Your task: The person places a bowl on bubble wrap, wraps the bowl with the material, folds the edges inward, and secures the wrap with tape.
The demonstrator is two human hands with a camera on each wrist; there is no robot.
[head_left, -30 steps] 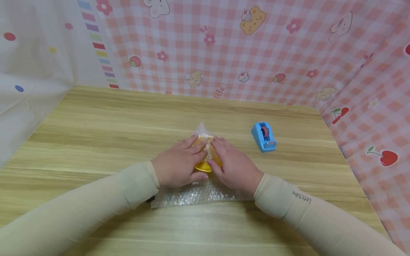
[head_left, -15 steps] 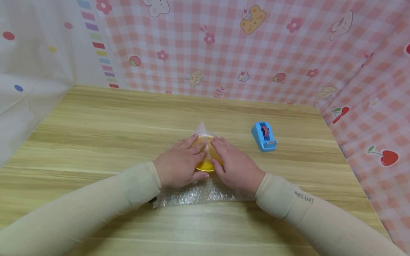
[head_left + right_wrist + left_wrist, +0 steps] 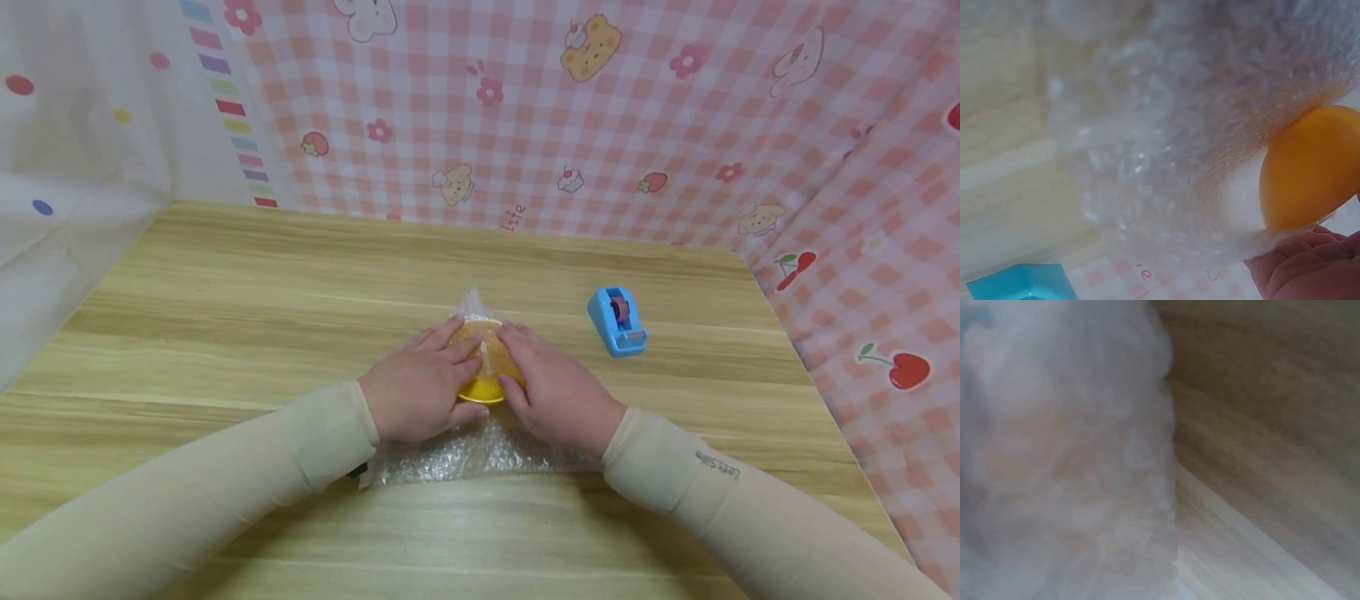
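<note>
A smooth yellow bowl-like piece (image 3: 482, 390) lies between the hands, partly covered by clear bubble wrap (image 3: 465, 458). My left hand (image 3: 420, 387) rests on its left side, fingers extended over the wrap. From the right, my right hand (image 3: 558, 387) presses the wrap against it with mostly straight fingers. In the right wrist view, the bowl-like piece (image 3: 1310, 172) bulges out of the bubble wrap (image 3: 1147, 156), with part of a hand (image 3: 1316, 269) below it. Blurred bubble wrap (image 3: 1072, 456) fills the left of the left wrist view. The hands hide the piece's sides.
A blue tape dispenser (image 3: 618, 323) with a reddish roll stands to the right, beyond the right hand. The wood-grain table (image 3: 247, 283) meets a pink checked cloth (image 3: 525, 125) behind and at the right, and a pale cloth (image 3: 82, 167) at the left.
The right hand has shifted slightly to the right, and more of the yellow piece shows between the hands. The left hand has barely moved. The tape dispenser stays in place.
</note>
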